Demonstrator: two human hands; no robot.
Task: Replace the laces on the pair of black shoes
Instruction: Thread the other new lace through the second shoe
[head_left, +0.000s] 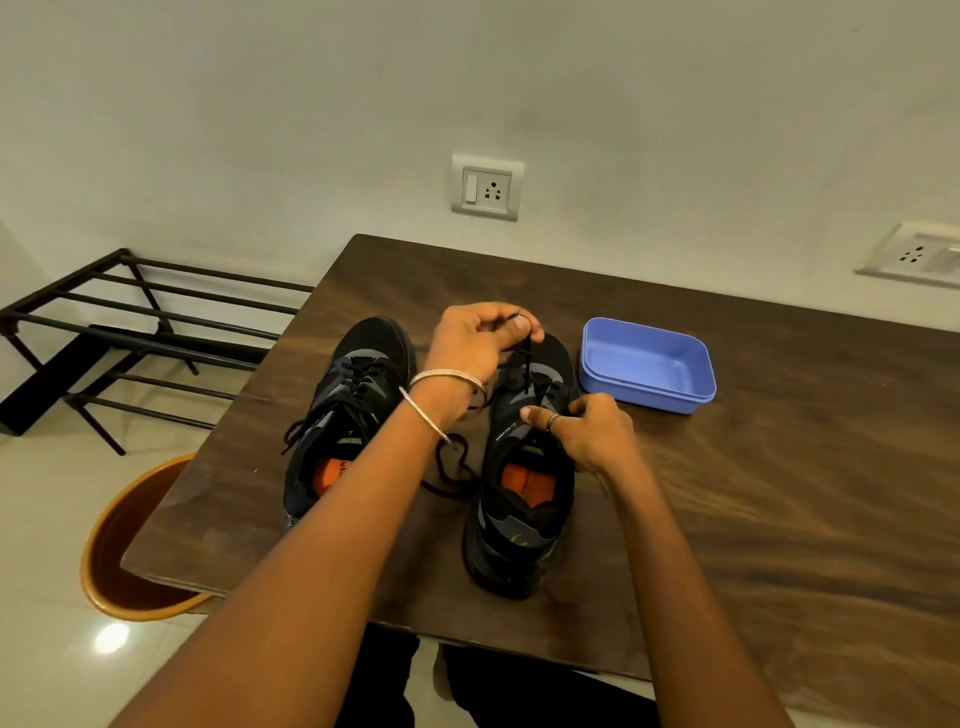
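Step in hand: the lace (525, 370) of the right-hand shoe (524, 467) is judged to be in the course of being drawn out through the upper eyelets; the old lace appears not yet fully removed.
Left hand (475, 340): a lace end is pinched between thumb and fingertips above the toe of that shoe, the cord held taut and rising from the eyelets.
Right hand (587, 431): fingers are curled at the outer side of the shoe near the eyelets; whether lace or upper is gripped cannot be told, since the fingertips are hidden.
Left-hand shoe (343, 415): it stands just beside the other on the table (753, 493), laced, its loose ends trailing.
Slack lace: a loop is seen lying on the wood between the two shoes.
Next move: a steady pull along the eyelet line would be called for, the shoe being braced against lifting.
Materials: black mesh and grey overlays, orange insoles, thin round cord; dark grained wood.
Blue tray (647, 366): smooth plastic, rectangular with rounded corners, set near the toe.
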